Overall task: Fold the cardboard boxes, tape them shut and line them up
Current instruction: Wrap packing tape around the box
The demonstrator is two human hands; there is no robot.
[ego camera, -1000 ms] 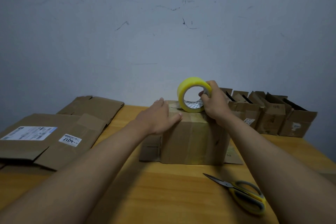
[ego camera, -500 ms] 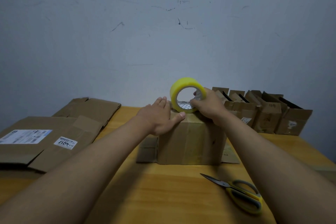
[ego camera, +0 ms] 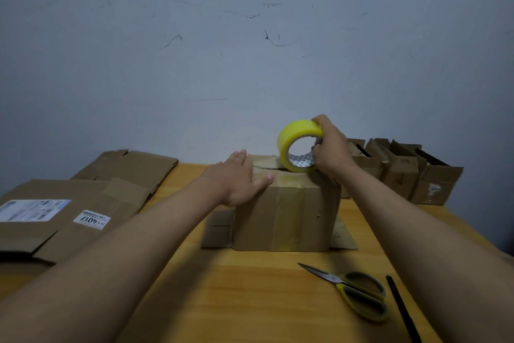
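A folded cardboard box [ego camera: 286, 217] stands in the middle of the wooden table [ego camera: 222, 301], its bottom flaps spread out at both sides. My left hand [ego camera: 239, 181] lies flat on the box's top left edge, fingers straight, thumb over the front face. My right hand [ego camera: 329, 148] grips a yellow tape roll [ego camera: 299, 145] that stands on edge on the box's top at the right. A strip of tape runs down the front face. A row of folded boxes [ego camera: 400, 170] stands at the back right against the wall.
Flattened cardboard boxes [ego camera: 69, 203] with white labels lie stacked at the left. Yellow-handled scissors [ego camera: 353, 289] lie on the table in front of the box at the right, beside a thin black stick [ego camera: 403, 312]. A grey wall stands just behind the table.
My right hand has shifted its hold on the tape roll, now reaching over its top and right side. The left hand stays flat on the box. The camera view shifted slightly.
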